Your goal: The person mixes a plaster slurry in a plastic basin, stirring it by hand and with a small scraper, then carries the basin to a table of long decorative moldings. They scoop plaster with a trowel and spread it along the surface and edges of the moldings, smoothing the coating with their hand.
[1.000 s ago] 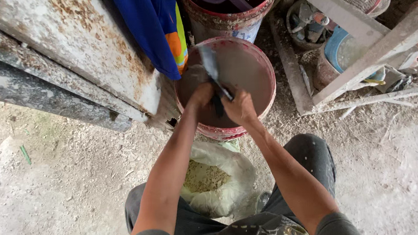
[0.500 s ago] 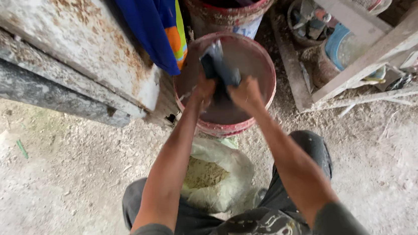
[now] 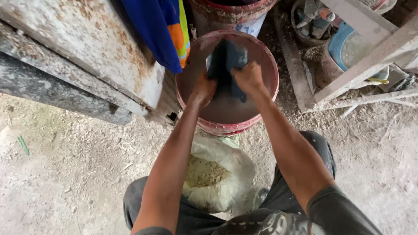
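Over dusty ground, both hands' grip clenched on dark cloth (image 3: 227,63) inside red bucket (image 3: 186,91).

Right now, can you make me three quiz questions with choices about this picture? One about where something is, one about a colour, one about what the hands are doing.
1. Where is the sack?
A. between the person's knees
B. inside the bucket
C. on the wooden frame

2. What colour is the hanging cloth?
A. mostly green
B. mostly blue
C. mostly white

3. What are the hands doing?
A. resting on the ground
B. one holds the sack
C. both grip a dark thing over the bucket

Answers:
1. A: the sack sits open on the ground between the knees, below the bucket.
2. B: the cloth is blue, with orange and yellow at its edge.
3. C: the left hand and right hand both close on the dark thing above the bucket.
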